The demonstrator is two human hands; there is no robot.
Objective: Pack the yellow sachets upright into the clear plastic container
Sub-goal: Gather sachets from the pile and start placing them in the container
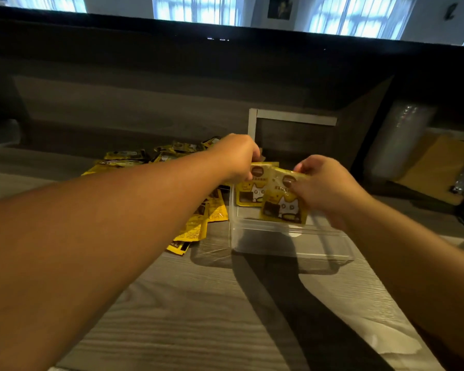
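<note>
Left hand [239,156] pinching one yellow sachet [249,188] upright, right hand [324,183] pinching another [283,204] — tops gripped to stand inside the clear container [287,242]. Loose sachet pile [193,223] at nine o'clock — within reach.

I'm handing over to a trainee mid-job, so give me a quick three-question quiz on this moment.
1. True or false: each hand holds a sachet at the container.
2. On which side of the container is the loose pile?
3. The right hand's sachet is: A flat on the table, B upright, C out of view.

Key: 1 true, the left hand holds the rear sachet; 2 left; 3 B.
</note>
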